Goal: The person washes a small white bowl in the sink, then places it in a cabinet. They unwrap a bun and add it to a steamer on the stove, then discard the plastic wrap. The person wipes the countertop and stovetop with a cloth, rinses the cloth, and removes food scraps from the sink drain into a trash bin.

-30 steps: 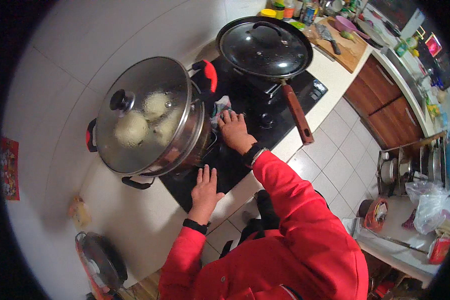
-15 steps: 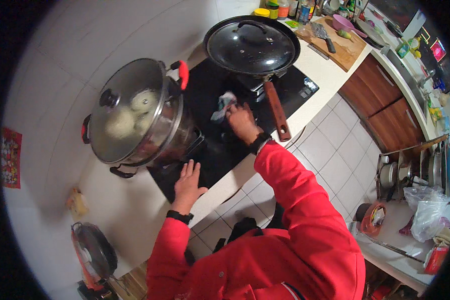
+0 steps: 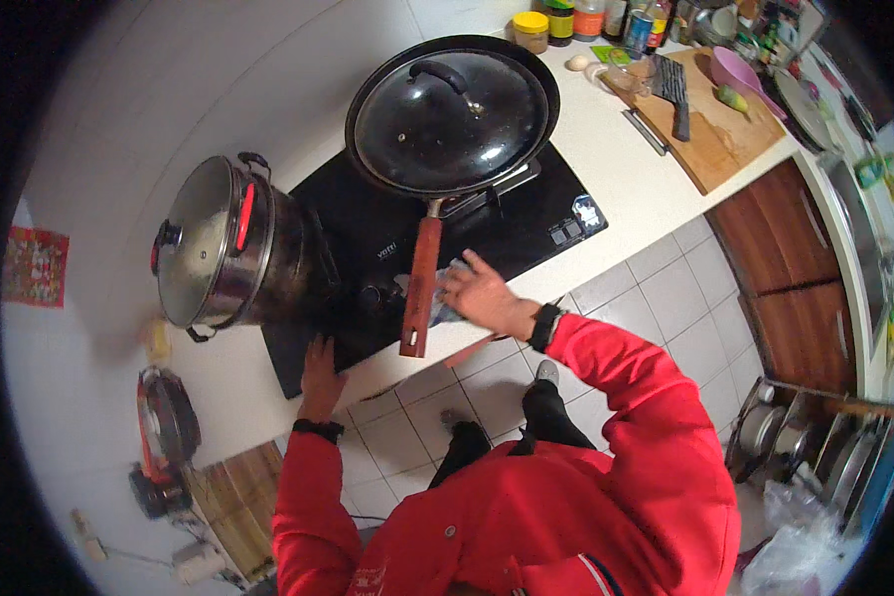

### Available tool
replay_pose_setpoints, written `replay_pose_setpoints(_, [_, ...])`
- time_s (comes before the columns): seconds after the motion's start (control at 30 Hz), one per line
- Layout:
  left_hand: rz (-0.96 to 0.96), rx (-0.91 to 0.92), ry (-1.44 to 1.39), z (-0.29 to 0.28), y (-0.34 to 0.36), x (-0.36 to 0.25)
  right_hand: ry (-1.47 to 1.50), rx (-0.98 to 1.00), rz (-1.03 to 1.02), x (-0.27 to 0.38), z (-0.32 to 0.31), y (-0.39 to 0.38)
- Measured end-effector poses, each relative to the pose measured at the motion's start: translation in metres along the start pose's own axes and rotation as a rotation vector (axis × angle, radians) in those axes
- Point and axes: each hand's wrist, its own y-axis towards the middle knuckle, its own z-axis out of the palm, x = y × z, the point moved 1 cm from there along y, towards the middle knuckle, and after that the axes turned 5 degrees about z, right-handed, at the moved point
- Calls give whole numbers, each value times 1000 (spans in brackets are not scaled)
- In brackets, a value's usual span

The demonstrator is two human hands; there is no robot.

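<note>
My right hand (image 3: 485, 298) presses a light grey cloth (image 3: 445, 312) onto the front of the black glass cooktop (image 3: 353, 238), just right of a pan's brown wooden handle (image 3: 422, 283). The handle hides part of the cloth. My left hand (image 3: 320, 382) lies flat at the cooktop's front left edge, fingers spread and nothing in them. A black frying pan with a dark lid (image 3: 457, 119) stands on the right burner. On the left is a tall steel pot (image 3: 283, 238) with a clouded lid (image 3: 194, 243).
A wooden cutting board (image 3: 735, 134) bears a cleaver (image 3: 673, 94) and a pink bowl (image 3: 735, 72). Jars, among them a yellow-lidded one (image 3: 530, 35), line the wall. Another black pan (image 3: 169, 412) is at the lower left. A pot rack (image 3: 805, 447) stands at the right.
My right hand and the cloth have moved toward the cooktop's front edge, now beyond the pan handle on its right. The view has shifted. My left hand stays at the front left.
</note>
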Motion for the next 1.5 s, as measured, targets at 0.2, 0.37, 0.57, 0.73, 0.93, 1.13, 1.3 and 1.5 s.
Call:
replay_pose_setpoints(0.2, [-68,-230,-158,13,-31,-77,-204,7,153,-56,-7,2])
replay_pose_setpoints(0.37, [-99,-272,-255,22,-34,-141,-153,-86,100,-53,14,31])
replay_pose_setpoints(0.57, [-129,-415,-255,43,-63,-192,-264,-77,192,-71,4,-10])
replay_pose_setpoints(0.73, [-251,-327,-280,93,-123,-211,-160,14,65,-124,-30,-59])
replay_pose_setpoints(0.93, [-413,-213,-355,164,-202,-230,-125,0,285,-181,-54,-71])
replay_pose_setpoints(1.13, [-698,-26,-508,191,-248,-247,-5,111,44,-187,-51,-89])
replay_pose_setpoints(1.3, [-849,-46,-576,187,-231,-249,53,-37,29,-255,-44,-62])
replay_pose_setpoints(1.5, [-773,-152,-670,151,-126,-288,122,-108,-190,-317,-18,-7])
